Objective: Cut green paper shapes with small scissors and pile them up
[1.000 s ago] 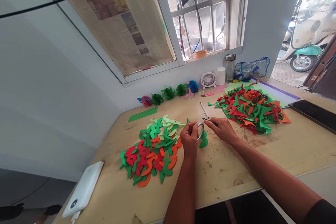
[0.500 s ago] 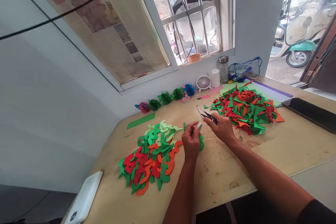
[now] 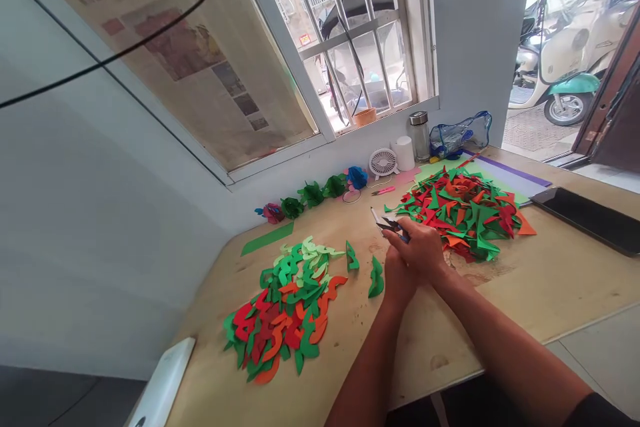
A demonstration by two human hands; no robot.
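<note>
In my right hand (image 3: 423, 247) is a small pair of dark-bladed scissors (image 3: 391, 225), its tips pointing left over the table. My left hand (image 3: 400, 280) sits against the underside of the right one; its fingers are hidden, so what it holds cannot be seen. A white pen-like stick (image 3: 375, 217) lies just beyond the scissor tips. Two cut green paper pieces (image 3: 376, 277) rest on the wooden table left of my hands. Farther left spreads a heap of curved paper cutouts (image 3: 285, 310) in green, red and orange.
A pile of pointed paper scraps (image 3: 463, 210) lies right of my hands, with a black phone (image 3: 587, 217) beyond it. Paper flowers (image 3: 313, 193), a small fan (image 3: 384, 163), a glass jar (image 3: 419, 133) and a clear pouch (image 3: 460, 135) line the wall. A white device (image 3: 163, 383) lies front left.
My left hand has moved right and up against my right hand. The whitish thing at its fingers is out of sight, and the green pieces beside it are now uncovered.
</note>
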